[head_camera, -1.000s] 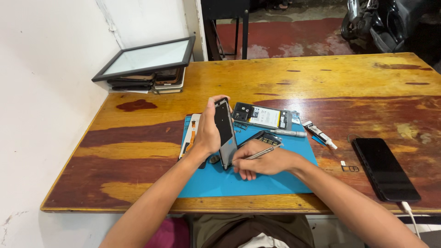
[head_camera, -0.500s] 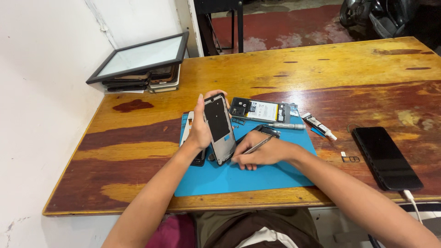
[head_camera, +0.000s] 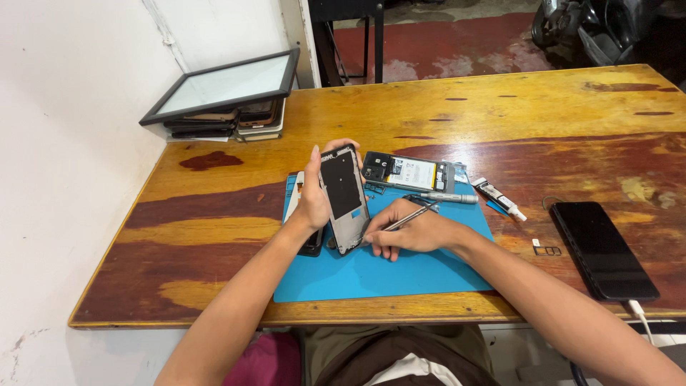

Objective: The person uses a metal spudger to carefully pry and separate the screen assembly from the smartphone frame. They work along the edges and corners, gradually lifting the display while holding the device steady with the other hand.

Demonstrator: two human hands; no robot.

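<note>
I hold a grey phone frame (head_camera: pixel 344 197) with a black inner panel, tilted upright over the blue mat's (head_camera: pixel 400 275) 10 o'clock corner, a thin metal tool (head_camera: pixel 400 220) touching its lower edge.

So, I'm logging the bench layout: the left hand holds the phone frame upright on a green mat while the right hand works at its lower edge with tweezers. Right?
Not quite: the mat is blue, not green, as the head view shows. The rest stands: the left hand holds the phone frame upright on it while the right hand works at its lower edge with tweezers.
</note>
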